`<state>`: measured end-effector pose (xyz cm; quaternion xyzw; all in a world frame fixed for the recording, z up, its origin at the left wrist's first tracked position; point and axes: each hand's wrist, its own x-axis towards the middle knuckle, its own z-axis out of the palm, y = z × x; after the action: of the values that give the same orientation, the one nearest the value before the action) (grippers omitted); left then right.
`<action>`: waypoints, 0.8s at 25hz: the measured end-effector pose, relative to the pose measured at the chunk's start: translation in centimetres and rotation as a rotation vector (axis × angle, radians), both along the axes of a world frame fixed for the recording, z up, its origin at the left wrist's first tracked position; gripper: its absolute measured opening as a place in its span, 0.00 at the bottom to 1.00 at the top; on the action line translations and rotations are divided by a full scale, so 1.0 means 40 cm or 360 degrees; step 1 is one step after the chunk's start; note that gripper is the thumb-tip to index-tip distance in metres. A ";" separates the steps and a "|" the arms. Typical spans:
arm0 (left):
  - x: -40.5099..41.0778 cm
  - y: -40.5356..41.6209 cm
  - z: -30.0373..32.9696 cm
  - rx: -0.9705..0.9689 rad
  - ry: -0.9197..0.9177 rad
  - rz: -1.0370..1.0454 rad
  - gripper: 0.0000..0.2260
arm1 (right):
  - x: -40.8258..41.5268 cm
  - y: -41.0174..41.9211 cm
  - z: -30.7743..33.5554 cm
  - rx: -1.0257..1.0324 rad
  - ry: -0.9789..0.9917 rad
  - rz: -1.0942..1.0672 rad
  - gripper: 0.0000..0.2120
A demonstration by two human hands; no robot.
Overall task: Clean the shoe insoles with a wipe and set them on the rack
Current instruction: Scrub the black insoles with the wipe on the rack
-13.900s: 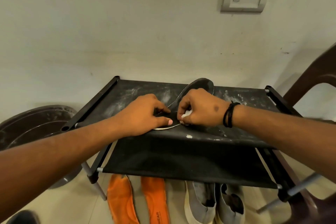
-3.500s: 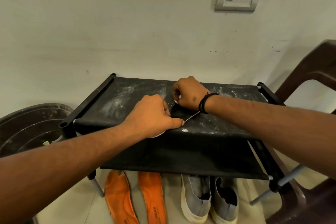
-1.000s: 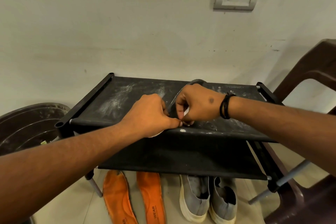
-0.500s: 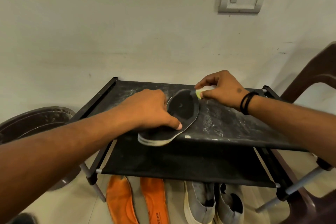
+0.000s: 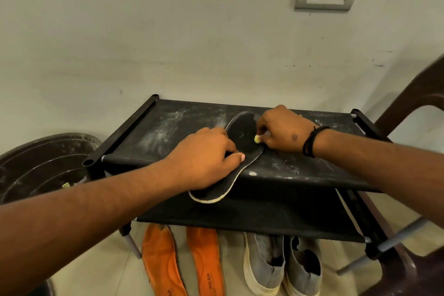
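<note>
Both grips are working on the black insole (image 5: 242,142) lying on the dusty top shelf of the black rack (image 5: 182,122), its heel end overhanging the front edge: the left hand (image 5: 206,156) is pressing down on its middle with curled fingers and the thumb on its surface, while the right hand (image 5: 283,131) is pinching a small yellowish wipe (image 5: 257,138) against the insole's right edge. Below on the floor, two orange insoles (image 5: 182,264) are lying beside a pair of grey shoes (image 5: 281,267), with a dark tub (image 5: 40,163) at the left and a brown chair (image 5: 418,108) at the right.
</note>
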<state>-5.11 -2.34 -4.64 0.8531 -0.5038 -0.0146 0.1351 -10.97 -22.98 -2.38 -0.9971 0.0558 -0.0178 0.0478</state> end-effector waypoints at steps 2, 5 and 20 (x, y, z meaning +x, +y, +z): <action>-0.004 0.001 0.000 0.0021 -0.0012 0.0001 0.18 | 0.012 -0.012 0.007 -0.0029 -0.0013 -0.0007 0.06; 0.000 0.006 -0.006 0.0022 -0.0005 -0.0007 0.20 | 0.001 0.007 0.022 0.0143 0.0150 0.0134 0.06; 0.002 0.006 -0.009 -0.0035 -0.0003 -0.0006 0.19 | 0.029 0.003 0.019 0.0447 0.0253 0.0026 0.04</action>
<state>-5.04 -2.08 -5.02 0.8507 -0.5055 -0.0087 0.1438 -9.80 -22.87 -1.64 -0.9793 0.0532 0.0694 0.1823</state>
